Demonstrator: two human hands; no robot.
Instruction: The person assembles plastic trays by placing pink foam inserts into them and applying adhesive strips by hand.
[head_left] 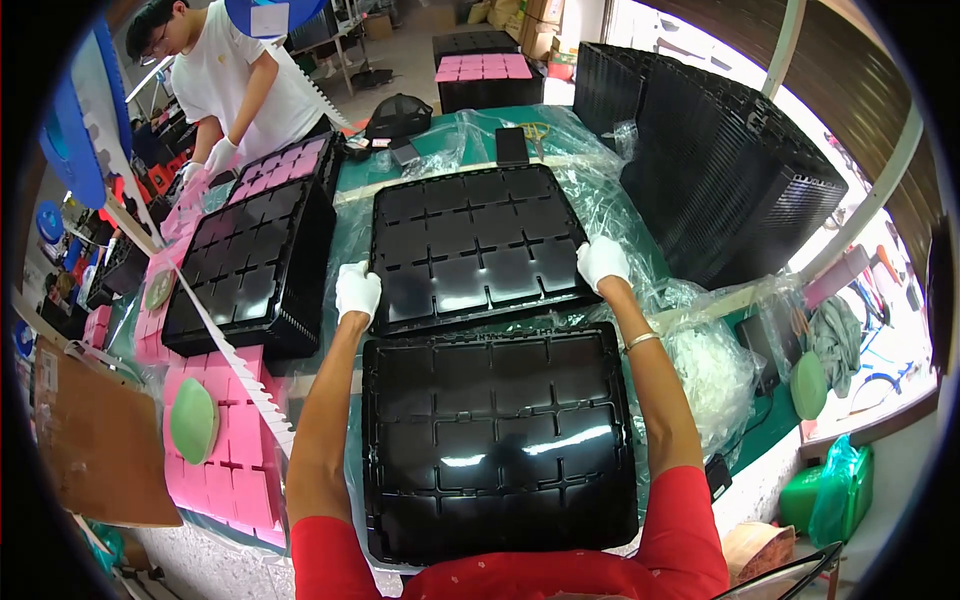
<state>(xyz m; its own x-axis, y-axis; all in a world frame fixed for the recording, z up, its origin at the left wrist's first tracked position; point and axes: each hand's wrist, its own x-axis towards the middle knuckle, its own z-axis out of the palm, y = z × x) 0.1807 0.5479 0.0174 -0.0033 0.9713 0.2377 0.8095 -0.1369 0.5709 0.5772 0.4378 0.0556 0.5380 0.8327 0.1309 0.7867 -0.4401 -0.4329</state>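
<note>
A black plastic tray (478, 243) with a grid of shallow cells lies in front of me on the green table, and my two gloved hands grip its sides. My left hand (358, 290), in a white glove, is closed on the left edge near the front corner. On the opposite edge, my right hand (603, 262) is closed too, its fingers partly hidden. Right against my body sits a second black tray (500, 400) of the same kind, its far edge just under the near edge of the held one.
Stacked black trays (715, 165) stand at the right beside bagged white material (710, 370). On the left are another tray stack (245, 255), pink foam sheets (235, 490) and a green oval piece (194, 420). A gloved co-worker (235, 80) handles pink sheets at the far left.
</note>
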